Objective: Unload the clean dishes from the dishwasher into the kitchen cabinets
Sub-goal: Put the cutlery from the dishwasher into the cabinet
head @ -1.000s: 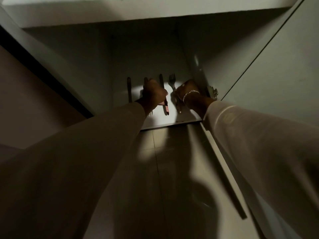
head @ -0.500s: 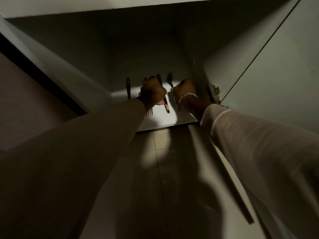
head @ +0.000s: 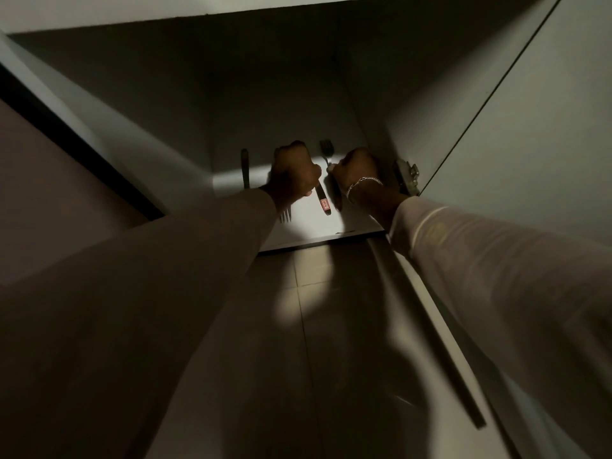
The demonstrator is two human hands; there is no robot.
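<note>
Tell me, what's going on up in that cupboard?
A person is reaching both arms up into an open cupboard, apparently to put cutlery away. The left hand grips a fork whose prongs stick out below the fist. A knife with a red label lies right beside it on the shelf. The right hand holds a second fork by its stem. Another piece lies farther left, untouched.
</note>
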